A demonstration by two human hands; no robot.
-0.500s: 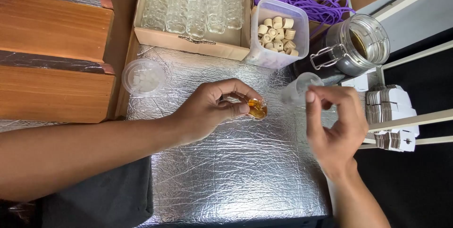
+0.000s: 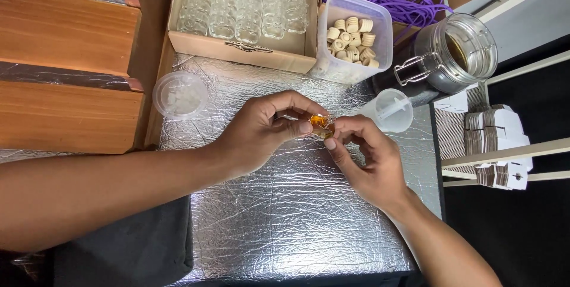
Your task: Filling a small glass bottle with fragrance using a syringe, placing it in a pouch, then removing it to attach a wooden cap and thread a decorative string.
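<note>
A crinkled silver foil sheet (image 2: 285, 227) covered the work surface and threw back bright, even light in small glints. To the left stood stepped wooden blocks (image 2: 65, 61) of warm brown, with more foil laid along their ledges. A dark grey cloth (image 2: 142, 251) lay at the near left edge. On the right the surface ended at a white metal frame (image 2: 504, 153) with slanting bars, and beyond it the floor (image 2: 534, 233) looked black. A pale grey strip showed at the upper right corner.
</note>
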